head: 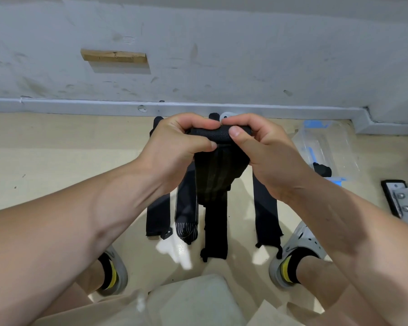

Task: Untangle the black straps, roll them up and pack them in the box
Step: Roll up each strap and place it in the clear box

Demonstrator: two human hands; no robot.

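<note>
A black strap (pixel 210 134) is held up in front of me, its top end wound into a short roll, the loose tail hanging down below. My left hand (pixel 174 147) grips the roll's left end with curled fingers and thumb. My right hand (pixel 259 142) pinches the right end, thumb on the front. Several more black straps (pixel 265 208) lie flat in parallel on the floor beneath my hands. A clear plastic box (pixel 325 147) with blue clips stands on the floor at the right, with a dark rolled piece at its near end.
A grey wall and skirting run close behind the straps. A black phone-like object with a metal plate (pixel 403 198) lies at the far right. My two feet in grey shoes flank the straps, and a pale cushion (pixel 193 300) sits under me.
</note>
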